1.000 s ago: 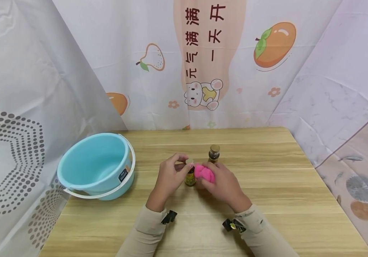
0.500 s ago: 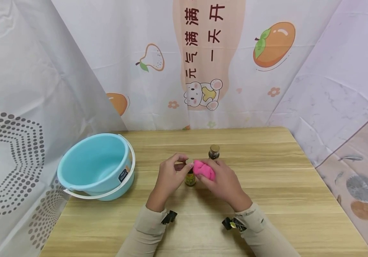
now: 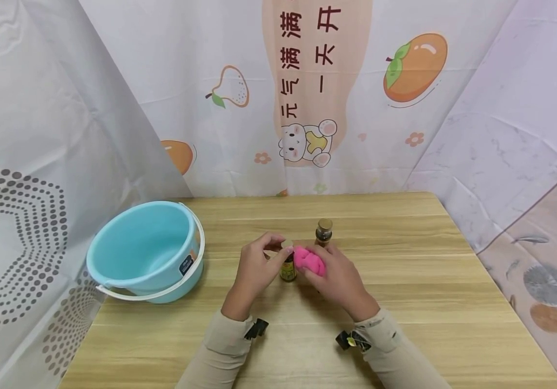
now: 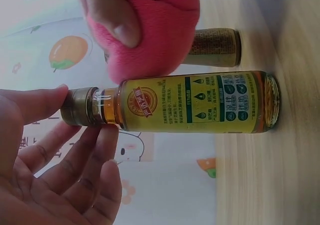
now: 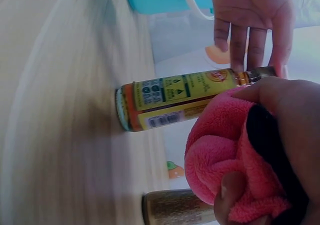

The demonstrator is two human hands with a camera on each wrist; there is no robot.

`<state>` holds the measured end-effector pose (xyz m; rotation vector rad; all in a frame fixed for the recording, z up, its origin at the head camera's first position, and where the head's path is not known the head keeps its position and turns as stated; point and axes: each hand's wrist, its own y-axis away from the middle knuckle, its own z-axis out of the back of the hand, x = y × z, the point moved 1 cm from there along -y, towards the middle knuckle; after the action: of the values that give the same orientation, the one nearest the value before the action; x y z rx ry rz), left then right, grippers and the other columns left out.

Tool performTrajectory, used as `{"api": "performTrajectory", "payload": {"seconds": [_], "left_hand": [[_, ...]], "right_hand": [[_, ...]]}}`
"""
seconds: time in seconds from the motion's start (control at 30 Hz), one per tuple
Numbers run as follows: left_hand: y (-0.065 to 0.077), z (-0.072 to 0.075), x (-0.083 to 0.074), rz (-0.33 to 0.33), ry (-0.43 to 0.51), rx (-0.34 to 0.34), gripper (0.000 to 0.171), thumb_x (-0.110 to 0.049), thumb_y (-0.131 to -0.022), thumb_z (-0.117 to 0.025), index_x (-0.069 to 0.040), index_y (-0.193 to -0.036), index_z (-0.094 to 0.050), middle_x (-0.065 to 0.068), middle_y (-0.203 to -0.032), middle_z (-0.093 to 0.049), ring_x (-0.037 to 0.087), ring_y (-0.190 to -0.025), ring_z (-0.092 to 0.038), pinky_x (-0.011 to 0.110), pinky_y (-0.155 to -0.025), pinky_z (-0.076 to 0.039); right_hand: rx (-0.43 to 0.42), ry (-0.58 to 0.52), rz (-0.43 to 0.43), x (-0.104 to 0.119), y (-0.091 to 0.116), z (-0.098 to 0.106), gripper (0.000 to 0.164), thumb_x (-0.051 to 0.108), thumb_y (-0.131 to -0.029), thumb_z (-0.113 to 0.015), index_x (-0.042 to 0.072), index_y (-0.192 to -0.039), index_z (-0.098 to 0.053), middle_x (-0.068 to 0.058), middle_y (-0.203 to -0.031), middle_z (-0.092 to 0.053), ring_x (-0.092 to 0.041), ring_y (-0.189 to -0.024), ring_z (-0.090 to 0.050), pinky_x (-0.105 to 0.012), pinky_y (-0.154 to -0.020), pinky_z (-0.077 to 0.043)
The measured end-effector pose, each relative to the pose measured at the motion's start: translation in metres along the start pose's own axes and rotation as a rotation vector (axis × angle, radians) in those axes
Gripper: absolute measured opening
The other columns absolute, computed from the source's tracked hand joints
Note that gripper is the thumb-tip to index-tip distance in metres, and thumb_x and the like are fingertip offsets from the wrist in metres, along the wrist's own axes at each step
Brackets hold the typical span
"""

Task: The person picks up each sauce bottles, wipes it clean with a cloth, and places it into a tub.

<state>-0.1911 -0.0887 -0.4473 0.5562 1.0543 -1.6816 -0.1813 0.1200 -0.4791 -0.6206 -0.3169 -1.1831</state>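
Between both hands a small glass bottle with a yellow-green label (image 4: pixel 195 104) is upright over the table. My left hand (image 3: pixel 255 266) pinches its dark gold cap (image 4: pixel 80 106) between thumb and fingers. In my right hand (image 3: pixel 343 276) is a bunched pink cloth (image 5: pixel 215 145) with a dark edge, gripped by thumb and fingers. The cloth lies against the bottle's upper side, near the shoulder, in the left wrist view. A second bottle with a gold cap (image 3: pixel 324 229) stands just behind the right hand, its lower part hidden in the head view.
A light blue bucket (image 3: pixel 193 275) with a white handle stands at the table's left side. The wooden table (image 3: pixel 404 243) reaches back to a printed curtain (image 3: pixel 239 162), with more curtains hanging at left and right.
The right hand and pink cloth rise slightly along the bottle half a second ago, then come back down. The left hand stays at the cap, and the bottle keeps its place.
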Motion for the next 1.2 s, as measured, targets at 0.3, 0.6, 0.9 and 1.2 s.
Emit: {"api": "performTrajectory", "payload": {"seconds": [0.3, 0.6, 0.9, 1.2], "left_hand": [[0.000, 0.000, 0.000, 0.003, 0.010, 0.009, 0.021, -0.032, -0.093, -0.080, -0.019, -0.108, -0.076, -0.005, -0.105, -0.077, 0.007, -0.092, -0.073, 0.030, -0.072, -0.062], [0.000, 0.000, -0.002, 0.016, -0.007, 0.019, 0.024, -0.034, -0.094, -0.078, -0.019, -0.112, -0.075, -0.006, -0.105, -0.076, 0.010, -0.097, -0.071, 0.037, -0.078, -0.062], [-0.002, -0.002, -0.004, -0.067, -0.247, -0.075, 0.044, -0.051, -0.083, -0.085, -0.014, -0.106, -0.078, -0.003, -0.097, -0.073, 0.015, -0.085, -0.070, 0.033, -0.071, -0.058], [-0.003, -0.003, -0.004, -0.068, -0.258, -0.096, 0.037, -0.047, -0.084, -0.085, -0.013, -0.097, -0.081, 0.002, -0.074, -0.061, 0.011, -0.066, -0.049, 0.025, -0.058, -0.042]], "right_hand": [[0.059, 0.044, -0.060, -0.009, 0.005, -0.012, 0.054, 0.046, -0.089, -0.077, 0.022, -0.136, -0.067, -0.010, -0.116, -0.063, -0.016, -0.076, -0.053, -0.027, -0.056, -0.042], [0.125, 0.088, -0.091, -0.015, 0.009, -0.021, 0.053, 0.048, -0.090, -0.077, 0.023, -0.136, -0.066, -0.012, -0.112, -0.064, -0.016, -0.075, -0.053, -0.029, -0.056, -0.042], [0.129, 0.100, -0.093, -0.018, 0.010, -0.024, 0.050, 0.048, -0.090, -0.077, 0.025, -0.133, -0.067, -0.009, -0.106, -0.063, -0.016, -0.073, -0.053, -0.030, -0.055, -0.041], [0.111, 0.098, -0.066, -0.015, 0.006, -0.021, 0.049, 0.047, -0.089, -0.078, 0.024, -0.131, -0.067, -0.010, -0.110, -0.063, -0.015, -0.075, -0.053, -0.029, -0.054, -0.041]]}}
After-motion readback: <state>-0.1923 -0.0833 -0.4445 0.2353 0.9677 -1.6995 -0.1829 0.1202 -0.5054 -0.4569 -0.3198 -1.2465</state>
